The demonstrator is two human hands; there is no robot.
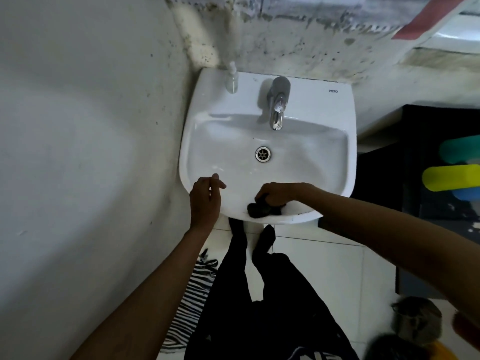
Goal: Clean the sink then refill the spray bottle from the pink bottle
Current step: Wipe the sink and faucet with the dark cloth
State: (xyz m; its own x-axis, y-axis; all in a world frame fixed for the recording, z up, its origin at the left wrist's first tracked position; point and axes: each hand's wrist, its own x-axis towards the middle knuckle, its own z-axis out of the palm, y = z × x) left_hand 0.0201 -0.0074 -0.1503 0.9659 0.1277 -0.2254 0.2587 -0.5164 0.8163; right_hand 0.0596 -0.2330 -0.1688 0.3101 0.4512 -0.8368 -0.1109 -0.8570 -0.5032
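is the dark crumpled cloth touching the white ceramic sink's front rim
Touching. The head view shows the dark crumpled cloth pressed onto the white ceramic sink at its front rim, gripped by the right hand.

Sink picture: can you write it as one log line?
stage: wiping sink | right hand: grips dark cloth on front rim | left hand: rests on rim

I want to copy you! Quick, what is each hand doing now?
Left hand: open, holding nothing, resting on the sink's front rim.
Right hand: closed, gripping a dark cloth on the rim.
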